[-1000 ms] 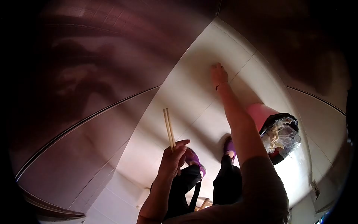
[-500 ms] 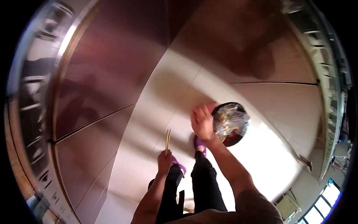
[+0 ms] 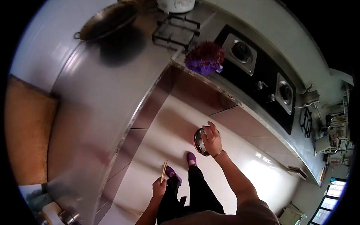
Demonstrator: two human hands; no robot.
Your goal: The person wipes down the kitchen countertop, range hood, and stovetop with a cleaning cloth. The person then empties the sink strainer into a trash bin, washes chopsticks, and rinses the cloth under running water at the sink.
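Chopsticks: a pale pair point(image 3: 164, 170), held low above the floor, tips pointing up and away from the body, the two sticks almost together.
Left hand: wrapped around the lower part of the chopsticks point(image 3: 159, 186), fingers closed on them.
Right hand: stretched forward over the bin point(image 3: 212, 142), palm down, fingers bent and partly spread; whether they pinch anything cannot be told, nor whether they touch the bin.
Wrist: a thin band point(image 3: 219, 154) circles the right one.
Bin: a round one on the floor point(image 3: 195, 140), partly hidden by the right hand, with crumpled clear plastic point(image 3: 201, 145) showing inside.
Feet: in purple shoes, the left point(image 3: 174, 174) near the chopsticks, the right point(image 3: 191, 158) just beside the bin.
Legs: dark trousers point(image 3: 202, 191).
Floor: pale tiles point(image 3: 150, 170), with bright glare to the right of the person.
Counter: a steel top point(image 3: 97, 84) that turns a corner ahead, with reddish-brown cupboards point(image 3: 219, 102) below.
Corner: a shaggy purple and dark red bundle point(image 3: 205, 59) lies at the front edge, against the stove.
Stove: black top point(image 3: 245, 80) with two burners and two knobs point(image 3: 260, 86).
Behind: a black pot stand point(image 3: 176, 30), a white pot point(image 3: 175, 5) and a wide pan point(image 3: 108, 22).
Far right: a metal kettle point(image 3: 310, 97), another pot stand point(image 3: 306, 123) and a bright window point(image 3: 330, 203).
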